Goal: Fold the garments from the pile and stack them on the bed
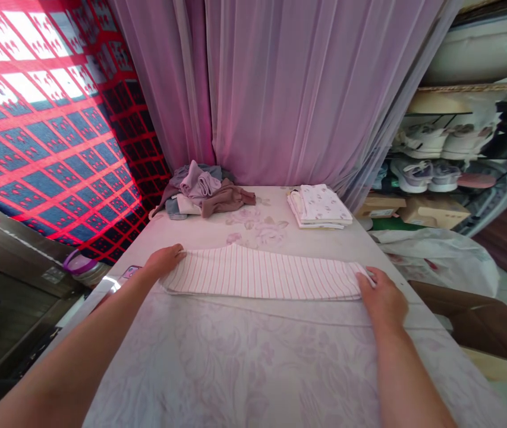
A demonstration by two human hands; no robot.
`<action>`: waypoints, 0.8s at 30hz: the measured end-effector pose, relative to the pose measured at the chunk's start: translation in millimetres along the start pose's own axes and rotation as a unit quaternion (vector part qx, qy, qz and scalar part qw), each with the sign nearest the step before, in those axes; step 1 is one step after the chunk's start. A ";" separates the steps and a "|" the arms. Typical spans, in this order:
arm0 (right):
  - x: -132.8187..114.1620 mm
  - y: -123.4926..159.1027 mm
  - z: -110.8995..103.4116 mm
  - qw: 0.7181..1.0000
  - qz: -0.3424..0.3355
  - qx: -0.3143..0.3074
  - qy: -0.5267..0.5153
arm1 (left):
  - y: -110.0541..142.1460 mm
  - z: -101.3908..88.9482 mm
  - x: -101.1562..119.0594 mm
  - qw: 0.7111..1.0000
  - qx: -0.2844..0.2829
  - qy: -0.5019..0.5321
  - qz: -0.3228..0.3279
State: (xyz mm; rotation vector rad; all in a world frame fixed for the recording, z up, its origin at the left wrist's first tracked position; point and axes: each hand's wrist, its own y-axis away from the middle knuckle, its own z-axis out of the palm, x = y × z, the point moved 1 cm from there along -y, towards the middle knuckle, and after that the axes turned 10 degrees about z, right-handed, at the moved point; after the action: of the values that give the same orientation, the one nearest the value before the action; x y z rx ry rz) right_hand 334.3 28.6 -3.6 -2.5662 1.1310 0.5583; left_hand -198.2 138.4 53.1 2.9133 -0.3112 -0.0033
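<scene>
A pair of pink-and-white striped pants [262,273], folded lengthwise, lies flat across the table [253,362]. My left hand [166,261] pinches the upper corner of its wide left end. At the narrow right end, my right hand [382,297] has thumb and fingers closed on the leg end. Between both hands the cloth is stretched fairly straight, with a pointed bulge along its far edge. Beyond it on the left sits a loose heap of clothes [226,199] in mauve, brown and grey. A neat stack of folded clothes [322,205], white print on top, rests at the far right.
A phone [131,271] lies at the table's left edge, by my left forearm. Purple curtains [280,89] hang behind the table. On the right stand a rack with shoes [427,175], a plastic bag [449,255] and an open cardboard box [494,321]. A lidded bucket [81,264] is at left.
</scene>
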 end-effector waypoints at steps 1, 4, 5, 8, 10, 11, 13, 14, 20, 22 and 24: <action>0.1 0.1 0.3 1.000 -0.002 0.003 0.001 | -1.2 0.0 -0.2 1.000 -0.003 -0.004 -0.001; 1.1 -0.5 1.6 1.000 -0.007 0.011 0.000 | 0.1 0.8 0.9 1.000 -0.001 -0.010 -0.006; 1.7 -1.0 2.3 1.000 -0.008 0.012 0.000 | 2.3 1.5 2.7 1.000 0.005 -0.011 -0.008; 3.2 -2.5 4.6 1.000 -0.011 0.015 -0.002 | 12.9 7.8 17.5 0.998 0.063 -0.029 0.001; 3.2 -2.9 5.4 1.000 -0.010 0.018 -0.001 | 21.0 17.1 37.4 0.990 0.124 -0.050 0.041; 2.8 -2.7 5.3 1.000 -0.008 0.018 0.000 | 24.8 23.2 49.6 0.985 0.146 -0.059 0.075; 1.5 -2.2 4.1 1.000 -0.001 0.014 0.003 | 31.1 36.5 73.6 0.979 0.145 -0.056 0.133; 0.7 -2.0 2.9 1.000 0.003 0.009 0.005 | 33.4 42.3 83.6 0.980 0.126 -0.049 0.144; 0.0 -7.3 -6.4 0.999 0.025 -0.038 -0.006 | 32.8 41.8 112.2 0.987 0.066 -0.034 0.143; 1.6 -10.5 -7.7 0.998 0.030 -0.054 -0.017 | 28.7 34.4 131.0 0.982 0.084 -0.026 0.165; 3.8 -13.1 -7.2 0.997 0.029 -0.066 -0.036 | 23.9 29.7 163.2 0.970 0.100 -0.005 0.220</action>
State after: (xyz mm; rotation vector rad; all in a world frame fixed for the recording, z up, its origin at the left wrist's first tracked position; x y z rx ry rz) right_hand 348.1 31.8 2.3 -2.6070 1.1842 0.7571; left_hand -44.4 75.3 32.3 2.9680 -1.0066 0.0870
